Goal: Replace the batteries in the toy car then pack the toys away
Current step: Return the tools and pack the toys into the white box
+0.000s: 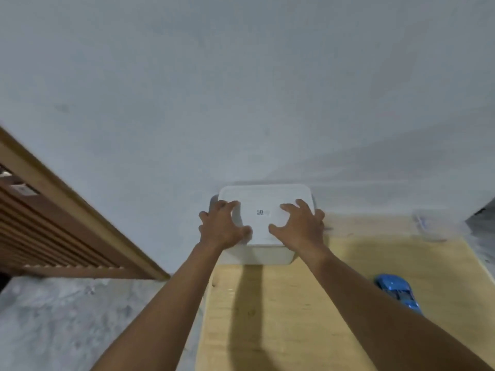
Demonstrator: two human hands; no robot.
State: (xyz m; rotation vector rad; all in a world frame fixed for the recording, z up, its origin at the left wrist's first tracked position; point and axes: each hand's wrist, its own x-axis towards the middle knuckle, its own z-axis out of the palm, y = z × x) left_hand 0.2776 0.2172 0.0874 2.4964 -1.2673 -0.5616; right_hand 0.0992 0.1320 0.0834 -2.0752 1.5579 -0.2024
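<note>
A white lidded storage box (263, 253) stands at the far left corner of a pale wooden table (308, 317), against the wall. Its white lid (265, 199) carries a small printed code sticker. My left hand (222, 226) lies on the lid's left end with fingers spread and the thumb at the front rim. My right hand (300, 223) lies on the right end the same way. A blue toy car (399, 293) sits on the table to the right, partly hidden behind my right forearm.
A clear plastic packet or bag (428, 223) lies at the table's far right by the wall. A wooden slatted door or panel (53, 236) stands at the left. Grey speckled floor (80, 325) lies left of the table.
</note>
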